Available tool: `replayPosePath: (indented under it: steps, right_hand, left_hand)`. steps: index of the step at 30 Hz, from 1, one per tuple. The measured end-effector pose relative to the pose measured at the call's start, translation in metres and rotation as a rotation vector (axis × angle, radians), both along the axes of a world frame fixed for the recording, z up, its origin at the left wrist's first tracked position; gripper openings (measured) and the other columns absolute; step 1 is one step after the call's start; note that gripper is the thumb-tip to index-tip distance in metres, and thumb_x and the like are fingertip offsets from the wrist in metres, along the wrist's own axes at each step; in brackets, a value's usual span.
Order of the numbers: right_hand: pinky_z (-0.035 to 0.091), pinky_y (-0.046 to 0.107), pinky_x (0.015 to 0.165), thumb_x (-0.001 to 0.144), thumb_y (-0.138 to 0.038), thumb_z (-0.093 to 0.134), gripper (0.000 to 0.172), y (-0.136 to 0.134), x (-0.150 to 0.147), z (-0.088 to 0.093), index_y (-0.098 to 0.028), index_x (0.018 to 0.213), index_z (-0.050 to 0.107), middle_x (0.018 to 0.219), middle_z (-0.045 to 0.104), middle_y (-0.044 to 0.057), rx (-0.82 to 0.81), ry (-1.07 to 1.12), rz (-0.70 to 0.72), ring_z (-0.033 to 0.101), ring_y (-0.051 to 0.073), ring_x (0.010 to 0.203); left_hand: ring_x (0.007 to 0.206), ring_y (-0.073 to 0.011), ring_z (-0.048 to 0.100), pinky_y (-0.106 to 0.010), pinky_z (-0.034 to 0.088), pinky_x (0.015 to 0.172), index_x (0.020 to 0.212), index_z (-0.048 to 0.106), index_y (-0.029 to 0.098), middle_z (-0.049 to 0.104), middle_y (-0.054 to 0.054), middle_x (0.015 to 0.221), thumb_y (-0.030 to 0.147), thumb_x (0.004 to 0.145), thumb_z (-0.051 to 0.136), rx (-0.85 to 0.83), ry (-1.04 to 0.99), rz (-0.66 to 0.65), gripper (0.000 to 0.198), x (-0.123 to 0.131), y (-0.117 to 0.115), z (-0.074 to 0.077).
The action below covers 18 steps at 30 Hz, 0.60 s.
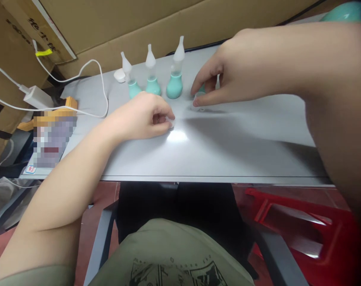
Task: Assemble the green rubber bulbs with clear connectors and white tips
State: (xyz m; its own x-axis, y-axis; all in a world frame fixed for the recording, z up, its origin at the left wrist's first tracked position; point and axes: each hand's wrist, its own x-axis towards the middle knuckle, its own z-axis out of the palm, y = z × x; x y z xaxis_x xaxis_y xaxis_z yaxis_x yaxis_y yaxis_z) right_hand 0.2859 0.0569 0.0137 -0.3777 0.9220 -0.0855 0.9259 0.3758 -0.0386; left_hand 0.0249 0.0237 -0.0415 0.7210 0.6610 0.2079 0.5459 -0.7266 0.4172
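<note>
Three teal squeeze bulbs with clear pointed nozzles (174, 77) stand upright in a row at the back of the grey table (234, 147). My right hand (225, 81) is just to the right of that row, fingers pinched on a small clear part (199, 98) against the tabletop, with a bit of teal showing behind the fingers. My left hand (144, 117) rests on the table in front of the row, fingers curled around a small clear piece (170, 121) at its fingertips.
A small white cap-like object (119, 75) lies left of the bulbs. White cables (101, 85) and a white charger (34, 96) lie at the left edge by an orange box (64, 109). Cardboard boxes (138, 24) stand behind the table. A red plastic stool (302, 226) stands below right.
</note>
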Motion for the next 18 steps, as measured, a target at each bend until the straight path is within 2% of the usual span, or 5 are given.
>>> replayPosePath:
  steps: [5, 10, 14, 18]
  right_hand:
    - [0.041, 0.04, 0.078, 0.103, -0.028, 0.088, 0.008, 0.0, 0.003, 0.0, -0.032, 0.107, 0.094, 0.089, 0.081, -0.001, 0.001, 0.031, 0.045, 0.06, 0.018, 0.074]
    - [0.042, 0.037, 0.075, 0.102, -0.023, 0.088, 0.008, -0.007, 0.002, 0.003, -0.028, 0.104, 0.094, 0.078, 0.076, -0.004, 0.089, 0.338, 0.181, 0.06, 0.014, 0.069]
    - [0.044, 0.028, 0.076, 0.099, -0.014, 0.088, 0.014, -0.015, -0.008, -0.005, -0.025, 0.106, 0.094, 0.078, 0.076, -0.009, 0.08, 0.572, 0.211, 0.063, 0.007, 0.074]
    - [0.047, 0.024, 0.071, 0.099, -0.011, 0.09, 0.016, -0.016, -0.013, -0.013, -0.023, 0.108, 0.094, 0.083, 0.08, -0.006, 0.016, 0.788, 0.236, 0.067, 0.007, 0.076]
  left_hand:
    - [0.073, -0.0162, 0.068, -0.032, 0.053, 0.072, 0.108, 0.092, 0.021, 0.078, -0.003, 0.089, 0.024, 0.1, 0.081, -0.027, -0.015, 0.026, 0.013, -0.001, 0.001, -0.002]
    - [0.092, -0.0215, 0.079, -0.034, 0.063, 0.086, 0.132, 0.092, 0.021, 0.089, -0.009, 0.115, 0.034, 0.101, 0.09, 0.054, -0.115, 0.147, 0.033, -0.002, 0.0, 0.003]
    - [0.106, -0.0253, 0.086, -0.036, 0.071, 0.094, 0.13, 0.088, 0.024, 0.09, -0.01, 0.128, 0.042, 0.11, 0.088, 0.043, -0.294, 0.185, 0.027, 0.004, -0.002, 0.005]
    - [0.116, -0.029, 0.089, -0.041, 0.074, 0.101, 0.132, 0.085, 0.023, 0.089, -0.01, 0.121, 0.034, 0.114, 0.08, -0.084, -0.418, 0.175, 0.022, 0.007, 0.001, 0.002]
